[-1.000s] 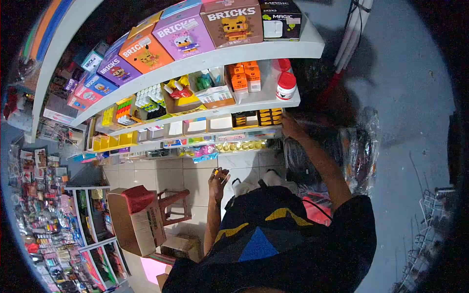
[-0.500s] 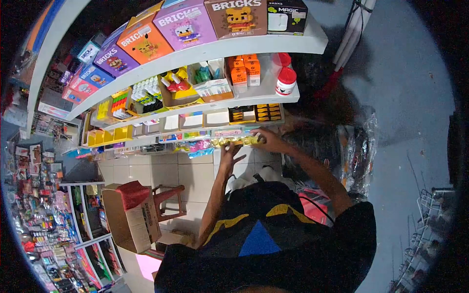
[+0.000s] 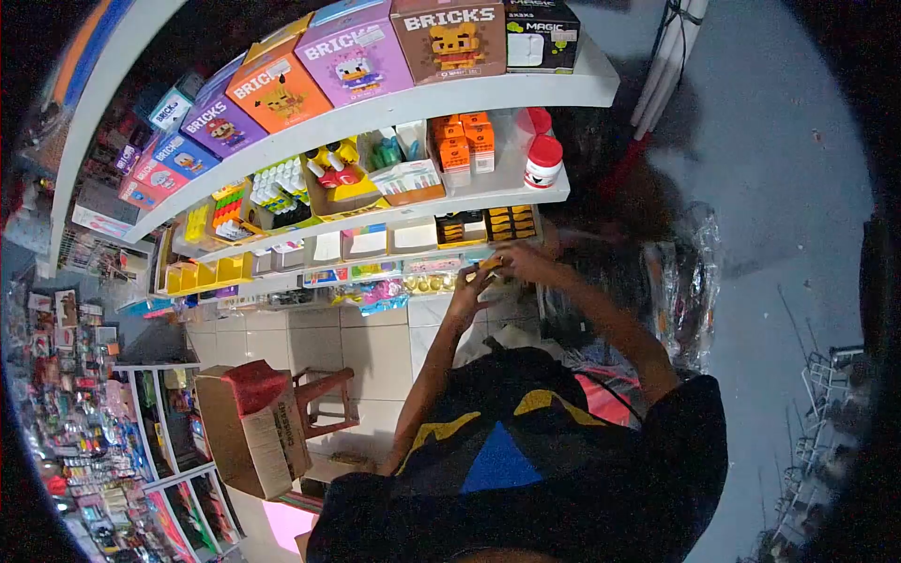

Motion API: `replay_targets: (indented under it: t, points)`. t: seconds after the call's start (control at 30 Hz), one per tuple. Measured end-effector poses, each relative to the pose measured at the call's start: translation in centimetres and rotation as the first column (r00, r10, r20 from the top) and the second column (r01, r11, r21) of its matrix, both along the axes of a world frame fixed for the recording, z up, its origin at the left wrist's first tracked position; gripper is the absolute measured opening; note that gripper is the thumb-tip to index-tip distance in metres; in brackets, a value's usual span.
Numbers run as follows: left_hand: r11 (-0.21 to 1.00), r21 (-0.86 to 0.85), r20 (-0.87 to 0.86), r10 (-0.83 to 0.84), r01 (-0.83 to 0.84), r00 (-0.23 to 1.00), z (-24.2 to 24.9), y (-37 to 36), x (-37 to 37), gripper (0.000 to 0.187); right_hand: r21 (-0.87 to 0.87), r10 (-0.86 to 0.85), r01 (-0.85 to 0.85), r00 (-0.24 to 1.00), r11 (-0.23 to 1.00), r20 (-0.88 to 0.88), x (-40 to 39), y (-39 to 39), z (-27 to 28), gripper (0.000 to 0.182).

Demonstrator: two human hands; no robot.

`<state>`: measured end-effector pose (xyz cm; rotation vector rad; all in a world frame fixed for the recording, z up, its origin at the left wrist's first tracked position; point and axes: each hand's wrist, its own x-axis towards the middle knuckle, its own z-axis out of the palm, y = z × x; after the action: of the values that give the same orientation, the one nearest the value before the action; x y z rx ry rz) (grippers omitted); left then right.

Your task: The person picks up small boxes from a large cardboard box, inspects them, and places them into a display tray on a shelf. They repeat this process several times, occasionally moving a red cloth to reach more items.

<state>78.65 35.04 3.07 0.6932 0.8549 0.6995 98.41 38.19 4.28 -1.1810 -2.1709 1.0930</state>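
In the head view, the left hand [image 3: 471, 289] has its fingers curled onto one end of a small yellow-orange object [image 3: 490, 265], before the white curved shelving [image 3: 554, 92]; the right hand [image 3: 527, 266] reaches its other end — blur hides whether it grips. A light fingertip pinch should keep it steady. Below lies a pale tiled floor [image 3: 375, 342], with a brown cardboard box [image 3: 239, 446].

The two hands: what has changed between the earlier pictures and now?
The left hand moved up and rightward in view with a small yellow item; the right hand came leftward from beside the black-and-yellow packs to meet it. The brown BRICKS box and red stool stayed.
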Motion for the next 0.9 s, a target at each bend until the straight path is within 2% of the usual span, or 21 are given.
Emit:
replay_targets:
  t: [0.07, 0.1, 0.13, 0.17, 0.2, 0.23, 0.27, 0.33, 0.37, 0.4, 0.43, 0.5, 0.6, 0.73, 0.9]
  points:
    - [1.000, -0.026, -0.092, -0.014, 0.012, 0.996, -0.4, 0.1, -0.7, 0.055, 0.022, -0.046, 0.046, 0.999, 0.999, 0.002, 1.5, 2.1, -2.5, 0.038]
    - [0.999, -0.042, -0.138, -0.021, 0.016, 0.990, -0.8, -0.1, -1.4, 0.055, -0.036, -0.167, 0.168, 0.986, 0.985, 0.021, 2.1, 2.5, -2.3, 0.038]
    - [1.000, 0.004, -0.114, -0.018, 0.019, 0.993, -1.1, -0.7, -2.5, 0.056, -0.089, -0.283, 0.286, 0.958, 0.954, 0.049, 2.7, 2.9, -1.5, 0.038]
    - [1.000, 0.010, -0.095, -0.007, 0.008, 0.995, -3.2, -1.1, -4.1, 0.054, -0.068, -0.347, 0.353, 0.934, 0.933, 0.085, 3.3, 3.9, -2.1, 0.037]
    - [0.997, -0.060, -0.143, 0.033, -0.042, 0.989, -3.3, -1.7, -5.1, 0.052, -0.047, -0.410, 0.418, 0.904, 0.907, 0.118, 4.0, 5.0, -2.8, 0.037]
    - [0.999, -0.023, -0.111, 0.031, -0.034, 0.993, -4.5, -3.1, -7.1, 0.051, 0.044, -0.426, 0.425, 0.892, 0.904, 0.147, 4.7, 6.6, -5.9, 0.037]
    - [0.996, -0.059, -0.160, 0.056, -0.066, 0.986, -5.5, -4.6, -8.8, 0.050, 0.135, -0.448, 0.430, 0.876, 0.893, 0.176, 5.4, 8.3, -9.1, 0.036]
    - [0.994, -0.043, -0.252, 0.091, -0.105, 0.963, -9.0, -9.2, -13.3, 0.050, 0.211, -0.498, 0.455, 0.833, 0.865, 0.241, 5.5, 10.5, -11.2, 0.037]
    - [0.954, -0.149, -0.445, 0.170, -0.260, 0.879, -13.2, -11.9, -15.9, 0.039, 0.210, -0.524, 0.481, 0.807, 0.851, 0.274, 5.0, 11.2, -11.3, 0.037]
    - [0.892, -0.281, -0.331, 0.256, -0.354, 0.908, -21.2, -16.0, -21.0, 0.035, 0.201, -0.549, 0.511, 0.780, 0.836, 0.300, 4.6, 11.6, -11.1, 0.037]
    - [0.945, 0.057, -0.457, 0.311, -0.321, 0.834, -27.3, -21.5, -24.6, 0.033, 0.190, -0.575, 0.544, 0.750, 0.817, 0.326, 4.1, 11.8, -10.8, 0.037]
    - [0.916, -0.222, -0.692, 0.094, -0.334, 0.716, -23.5, -29.2, -25.6, 0.032, 0.165, -0.612, 0.598, 0.701, 0.784, 0.366, 3.5, 12.2, -10.9, 0.037]
    - [0.830, -0.408, -0.723, -0.039, -0.381, 0.690, -19.9, -36.3, -24.8, 0.032, 0.144, -0.656, 0.663, 0.642, 0.735, 0.396, 2.7, 12.9, -10.4, 0.037]
    - [0.772, -0.486, -0.704, -0.068, -0.410, 0.706, -18.8, -41.2, -23.3, 0.032, 0.121, -0.698, 0.726, 0.582, 0.677, 0.418, 1.6, 13.2, -10.4, 0.037]
    - [0.792, -0.457, -0.683, -0.021, -0.405, 0.730, -19.0, -40.9, -20.5, 0.032, 0.094, -0.753, 0.797, 0.516, 0.597, 0.409, 0.5, 12.9, -9.5, 0.038]
